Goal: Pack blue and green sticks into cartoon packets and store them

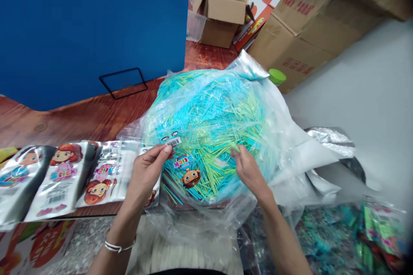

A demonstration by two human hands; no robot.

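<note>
My left hand (149, 167) pinches the barcode end of a clear printed pouch (187, 162), which shows a "Stick" logo and a cartoon face. The pouch lies over a large heap of thin blue and green sticks (206, 107) inside a clear plastic bag (275, 137). At the right side of the heap, my right hand (248, 167) has its fingers closed around a few green sticks (234, 147). Left of my left hand, several silver-and-white cartoon pouches (61, 180) lie in a row along the table edge.
The wooden table (106, 116) bears a black wire frame (124, 84) beside a blue panel (90, 21). Behind the heap stand an open carton (222, 17) and stacked cardboard boxes (290, 38). A green lid (276, 76) and silver foil (332, 142) are at the right.
</note>
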